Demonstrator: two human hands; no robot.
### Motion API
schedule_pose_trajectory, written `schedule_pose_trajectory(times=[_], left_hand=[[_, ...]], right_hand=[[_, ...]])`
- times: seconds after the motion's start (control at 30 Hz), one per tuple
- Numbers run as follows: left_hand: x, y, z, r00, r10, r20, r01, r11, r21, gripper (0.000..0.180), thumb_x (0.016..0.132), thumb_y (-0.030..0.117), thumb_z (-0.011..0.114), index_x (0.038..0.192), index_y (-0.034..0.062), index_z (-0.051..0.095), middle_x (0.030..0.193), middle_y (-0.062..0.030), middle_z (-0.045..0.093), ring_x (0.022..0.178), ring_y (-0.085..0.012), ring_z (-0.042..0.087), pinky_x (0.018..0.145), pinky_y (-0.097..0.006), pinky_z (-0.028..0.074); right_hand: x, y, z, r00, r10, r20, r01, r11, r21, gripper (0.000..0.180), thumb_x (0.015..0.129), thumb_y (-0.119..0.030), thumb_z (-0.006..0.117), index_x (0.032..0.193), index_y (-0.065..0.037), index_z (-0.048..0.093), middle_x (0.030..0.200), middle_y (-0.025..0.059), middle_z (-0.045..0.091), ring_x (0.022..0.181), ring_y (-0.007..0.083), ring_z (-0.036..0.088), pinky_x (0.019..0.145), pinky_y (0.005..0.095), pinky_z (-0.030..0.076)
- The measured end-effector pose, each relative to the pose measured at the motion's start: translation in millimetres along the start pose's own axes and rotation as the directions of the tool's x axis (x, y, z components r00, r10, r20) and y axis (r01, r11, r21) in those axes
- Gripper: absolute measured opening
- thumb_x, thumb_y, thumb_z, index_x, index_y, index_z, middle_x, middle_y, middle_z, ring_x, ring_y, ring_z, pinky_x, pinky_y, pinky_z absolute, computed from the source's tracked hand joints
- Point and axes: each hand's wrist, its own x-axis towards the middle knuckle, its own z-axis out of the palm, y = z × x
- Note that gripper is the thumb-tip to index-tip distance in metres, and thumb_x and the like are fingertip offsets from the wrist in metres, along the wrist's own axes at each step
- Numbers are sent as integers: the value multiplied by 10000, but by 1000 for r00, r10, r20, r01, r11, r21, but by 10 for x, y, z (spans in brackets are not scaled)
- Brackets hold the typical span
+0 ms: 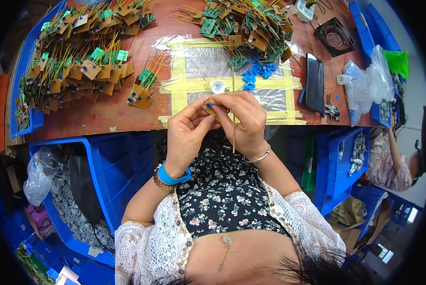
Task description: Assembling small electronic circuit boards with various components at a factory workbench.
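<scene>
Just over the table's front edge, my left hand (188,135) pinches a small brown circuit board (208,108) that carries blue and dark parts. Against the board's right side are the fingers of my right hand (245,116). A long thin tan stick (233,80) runs upright through my right hand, sticking out above and below it. Most of the board is hidden by my fingers. Beyond my hands sits a small round white dish (218,87). Small blue components (260,71) lie in a loose heap to its upper right.
Rows of brown and green boards with wires (75,71) fill the table's left; another pile (251,28) lies at the back. A phone (315,83), a black fan (335,37) and plastic bags (369,85) are on the right. Blue crates (103,175) flank my lap.
</scene>
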Motion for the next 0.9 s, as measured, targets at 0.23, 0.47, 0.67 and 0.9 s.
schedule_pose_trajectory(times=[0.23,0.47,0.67,0.9], left_hand=[[-12,25,11,1000,5,-27,-5,1000,-6,336,965,-17,541,1297,-70,544,1070,-118,669,926,-146,667,818,-285,590],[-4,26,-27,998,-21,-61,19,999,-35,267,1004,98,534,1219,-31,626,977,-94,703,866,-148,693,769,-266,589],[-28,52,-31,993,37,-111,-37,999,1,243,999,87,540,1169,-39,659,951,-98,708,807,-140,694,732,-267,602],[34,400,-371,831,445,-333,-287,857,429,257,972,73,591,1201,-18,667,928,-27,688,752,-19,574,615,-175,458]], right_hand=[[8,-18,16,1000,0,8,0,1000,23,258,717,62,751,956,-27,714,851,89,710,786,238,671,680,314,527],[29,-62,14,999,17,29,-18,998,52,252,733,71,745,966,-20,713,848,103,704,771,241,661,667,311,529],[39,-103,36,999,-23,24,21,997,69,267,735,83,737,983,-13,708,865,117,704,780,258,667,682,324,531],[-7,16,-57,991,-108,-80,114,990,79,327,760,139,684,1057,5,662,961,160,715,851,283,692,755,341,533]])
